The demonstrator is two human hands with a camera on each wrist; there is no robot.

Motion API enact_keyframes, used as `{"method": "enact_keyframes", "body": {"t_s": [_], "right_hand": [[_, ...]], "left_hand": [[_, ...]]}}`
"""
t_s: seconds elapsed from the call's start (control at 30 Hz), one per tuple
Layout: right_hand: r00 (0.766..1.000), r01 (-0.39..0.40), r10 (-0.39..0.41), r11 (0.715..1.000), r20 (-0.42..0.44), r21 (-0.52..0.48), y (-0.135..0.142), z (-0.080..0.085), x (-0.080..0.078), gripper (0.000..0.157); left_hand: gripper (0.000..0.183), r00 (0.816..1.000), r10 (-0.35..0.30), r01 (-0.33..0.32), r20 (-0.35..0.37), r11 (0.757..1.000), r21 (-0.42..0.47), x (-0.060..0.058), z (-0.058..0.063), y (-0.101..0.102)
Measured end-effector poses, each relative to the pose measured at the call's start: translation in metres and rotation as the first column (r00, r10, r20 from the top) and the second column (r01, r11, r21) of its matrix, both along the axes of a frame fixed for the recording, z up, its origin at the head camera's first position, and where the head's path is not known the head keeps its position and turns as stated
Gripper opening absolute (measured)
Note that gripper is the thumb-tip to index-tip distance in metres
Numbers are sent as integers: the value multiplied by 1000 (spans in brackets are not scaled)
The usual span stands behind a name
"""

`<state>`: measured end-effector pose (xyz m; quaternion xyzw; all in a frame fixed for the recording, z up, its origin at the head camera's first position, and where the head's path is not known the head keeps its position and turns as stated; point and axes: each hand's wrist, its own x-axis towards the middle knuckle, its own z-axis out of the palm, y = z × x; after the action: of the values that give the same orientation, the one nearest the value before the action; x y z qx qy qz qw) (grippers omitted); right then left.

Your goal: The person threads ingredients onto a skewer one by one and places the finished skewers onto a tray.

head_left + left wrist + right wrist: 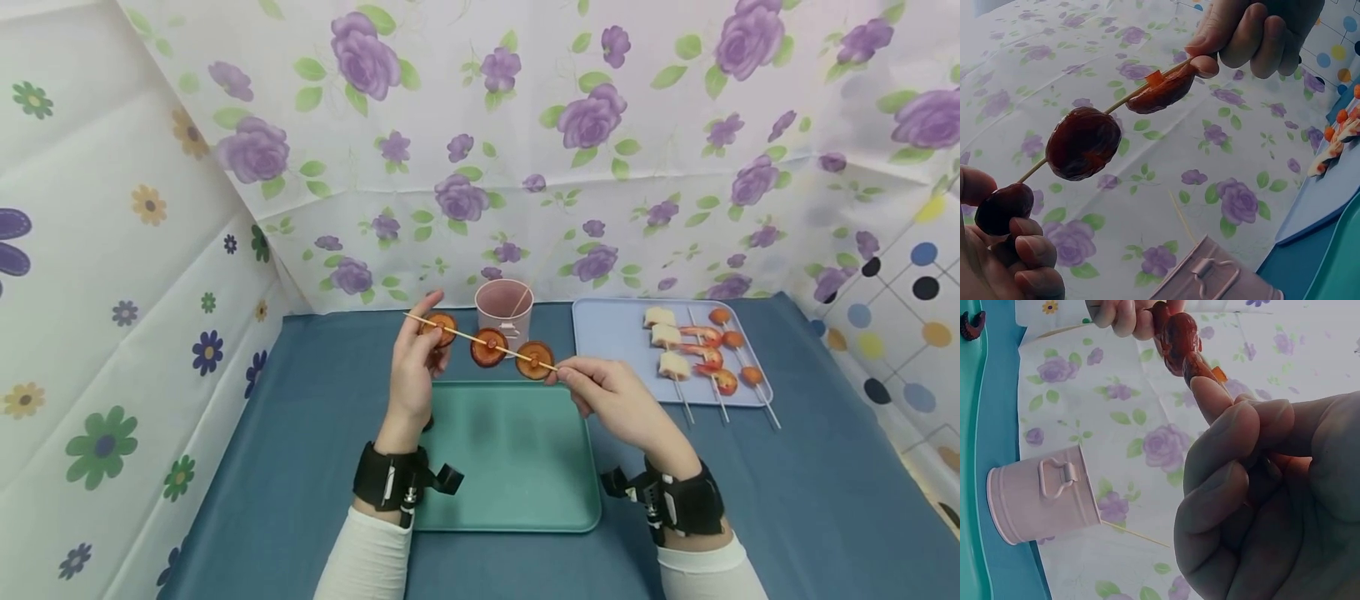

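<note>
Over the far edge of a green tray [517, 475], both hands hold up a wooden skewer [463, 335] threaded with three glossy red-brown pieces that look like mushroom caps. My left hand [408, 375] grips the leftmost cap [1007, 209], thumb on one side and fingers on the other. The skewer's thin tip sticks out past that hand. The middle cap [1083, 144] hangs free between the hands. With thumb and forefinger, my right hand [618, 400] pinches the stick's other end, close beside the right cap [536, 360].
Behind the skewer stands a pink bucket [497, 318] with a thin stick leaning in it. A pale blue tray [611, 333] at right bears skewers of white cubes, shrimp and orange balls, their sticks overhanging its front edge. A dark red-brown piece [972, 326] lies in the green tray.
</note>
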<state>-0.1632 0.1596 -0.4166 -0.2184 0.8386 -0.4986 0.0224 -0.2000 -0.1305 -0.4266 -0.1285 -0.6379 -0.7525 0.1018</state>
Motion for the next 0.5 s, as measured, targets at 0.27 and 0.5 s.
{"method": "enact_keyframes", "body": {"t_s": [0.27, 0.5], "right_hand": [[999, 45, -45, 999, 14, -2, 3, 2, 0, 31], [998, 64, -64, 998, -9, -3, 5, 3, 0, 28]], "left_hand": [[50, 1000, -17, 17, 7, 1000, -18, 0, 2, 0], [51, 999, -37, 37, 13, 999, -15, 0, -1, 0]]}}
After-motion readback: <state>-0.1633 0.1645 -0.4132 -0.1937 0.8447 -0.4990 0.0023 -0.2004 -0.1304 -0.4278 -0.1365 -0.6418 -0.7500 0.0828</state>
